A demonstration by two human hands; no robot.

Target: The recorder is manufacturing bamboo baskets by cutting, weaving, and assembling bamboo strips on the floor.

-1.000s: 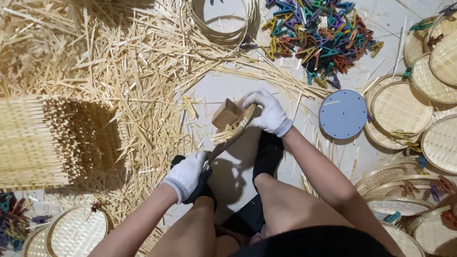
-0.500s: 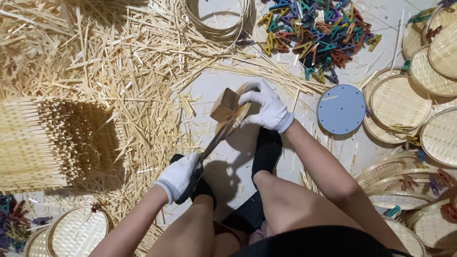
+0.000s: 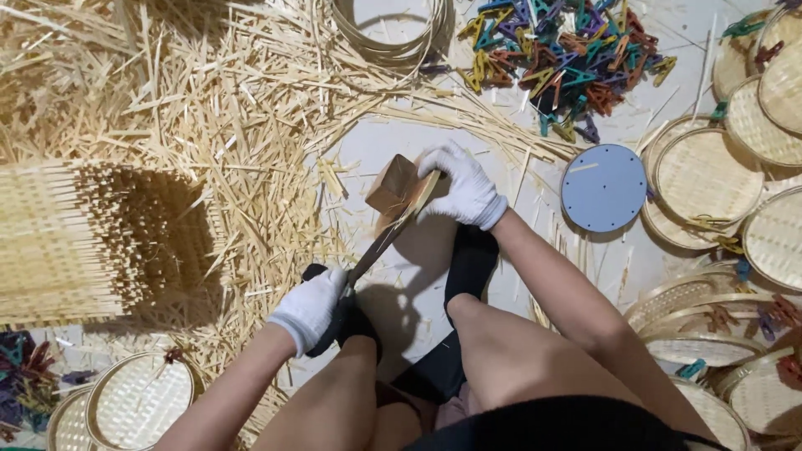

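Lighting: bright, warm, even indoor light over the whole floor. Source: overhead and toward 1 o'clock, since shadows fall toward 7 o'clock. Shadows: soft-edged dark patch beneath the left hand (image 3: 311, 307) and the blade; deeper shade at 9 o'clock beside the woven mat (image 3: 50, 242). Glare: mild wash on the pale floor (image 3: 401, 142) near 12 o'clock; white glove of the right hand (image 3: 462, 185) nearly blown out. Sharpness: centre fairly crisp; fine straw (image 3: 209, 100) softened by compression. Edges: slight wide-angle stretching, baskets (image 3: 752, 159) at 3 o'clock bowed.
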